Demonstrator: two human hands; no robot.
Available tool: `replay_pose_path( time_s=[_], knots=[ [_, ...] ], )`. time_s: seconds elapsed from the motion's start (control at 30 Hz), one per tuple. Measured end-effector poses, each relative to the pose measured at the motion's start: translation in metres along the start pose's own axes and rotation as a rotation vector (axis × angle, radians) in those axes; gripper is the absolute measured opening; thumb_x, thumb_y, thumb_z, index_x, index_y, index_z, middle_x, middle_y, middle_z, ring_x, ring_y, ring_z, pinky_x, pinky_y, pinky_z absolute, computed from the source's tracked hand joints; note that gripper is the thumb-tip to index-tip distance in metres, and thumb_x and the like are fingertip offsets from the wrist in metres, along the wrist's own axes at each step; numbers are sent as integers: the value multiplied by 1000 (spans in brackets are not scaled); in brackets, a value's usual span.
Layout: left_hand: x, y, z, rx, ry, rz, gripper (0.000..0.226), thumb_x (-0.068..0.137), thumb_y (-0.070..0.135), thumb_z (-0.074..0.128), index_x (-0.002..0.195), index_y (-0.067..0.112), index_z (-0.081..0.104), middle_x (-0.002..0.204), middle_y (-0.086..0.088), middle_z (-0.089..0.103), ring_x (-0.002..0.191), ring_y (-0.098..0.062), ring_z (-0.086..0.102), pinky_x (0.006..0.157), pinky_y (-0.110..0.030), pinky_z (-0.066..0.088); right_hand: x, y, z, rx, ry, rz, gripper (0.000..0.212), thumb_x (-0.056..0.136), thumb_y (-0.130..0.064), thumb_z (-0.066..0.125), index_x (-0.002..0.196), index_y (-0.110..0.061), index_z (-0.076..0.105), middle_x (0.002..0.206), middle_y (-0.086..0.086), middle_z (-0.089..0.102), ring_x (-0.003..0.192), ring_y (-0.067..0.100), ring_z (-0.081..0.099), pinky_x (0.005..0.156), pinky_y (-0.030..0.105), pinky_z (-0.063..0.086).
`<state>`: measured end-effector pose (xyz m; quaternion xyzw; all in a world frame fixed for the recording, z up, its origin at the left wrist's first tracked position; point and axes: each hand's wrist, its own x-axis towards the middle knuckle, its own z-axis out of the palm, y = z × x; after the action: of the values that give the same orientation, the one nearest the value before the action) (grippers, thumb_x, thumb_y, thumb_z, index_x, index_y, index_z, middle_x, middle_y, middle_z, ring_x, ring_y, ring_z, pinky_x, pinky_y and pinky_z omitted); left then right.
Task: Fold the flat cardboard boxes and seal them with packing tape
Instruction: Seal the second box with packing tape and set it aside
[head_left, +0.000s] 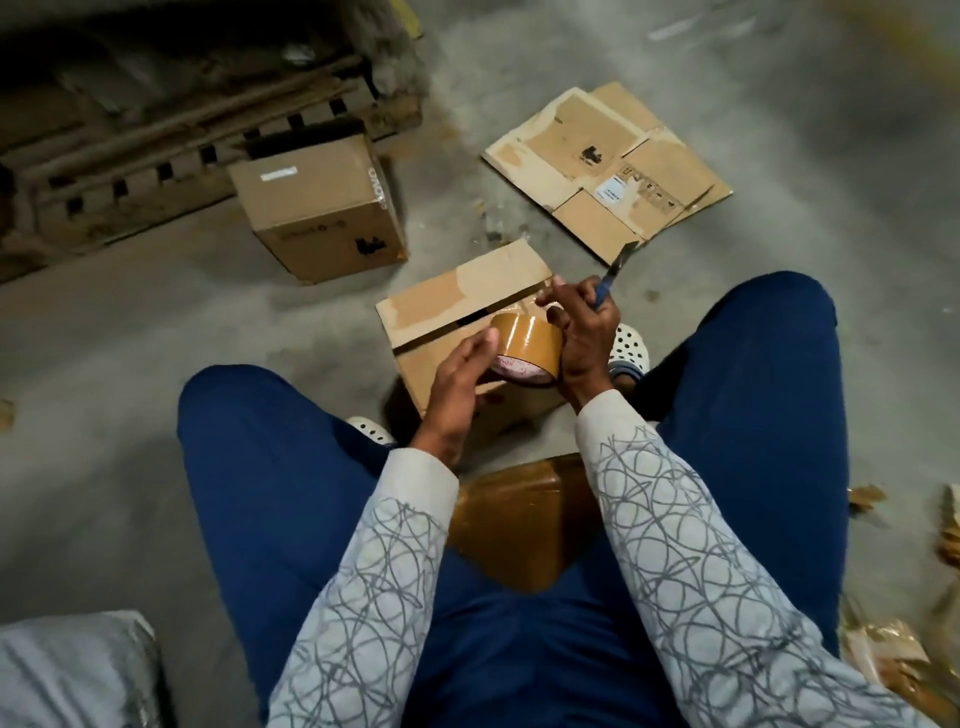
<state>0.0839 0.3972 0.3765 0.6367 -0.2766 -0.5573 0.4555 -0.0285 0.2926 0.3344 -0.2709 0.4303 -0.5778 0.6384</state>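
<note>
Left hand (461, 382) flat, steadying the tape roll (527, 339). Right hand (587, 335) grips a knife (616, 269) (blade toward 1 o'clock), probably ready to cut.

My left hand (460, 376) lies with fingers nearly straight against the left face of the tape roll (530, 340). My right hand (584, 332) is at the roll's right. Its rear fingers curl round a utility knife (615, 273), and thumb and forefinger pinch together just above the roll. My left forearm (363, 545) and right forearm (675, 519) converge toward the roll.
</note>
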Motion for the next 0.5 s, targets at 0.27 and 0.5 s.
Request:
replay_pose_path(
  time_s=[0.27,0.5],
  knots=[
    [-24,-20,-5,147,7,231,61,89,24,74,141,42,48,133,14,59,113,-5,61,91,-26,56,-10,-19,-1,-114,107,368,13,91,-18,65,94,-5,67,81,10,68,72,26,64,67,33,54],
    [-9,-29,-5,-136,280,-107,18,102,11,49,109,1,62,99,-25,69,59,-22,66,46,-29,53,-22,-29,10,-137,-249,574,16,93,-29,67,99,-14,63,78,1,68,79,19,62,83,41,46]
  ],
)
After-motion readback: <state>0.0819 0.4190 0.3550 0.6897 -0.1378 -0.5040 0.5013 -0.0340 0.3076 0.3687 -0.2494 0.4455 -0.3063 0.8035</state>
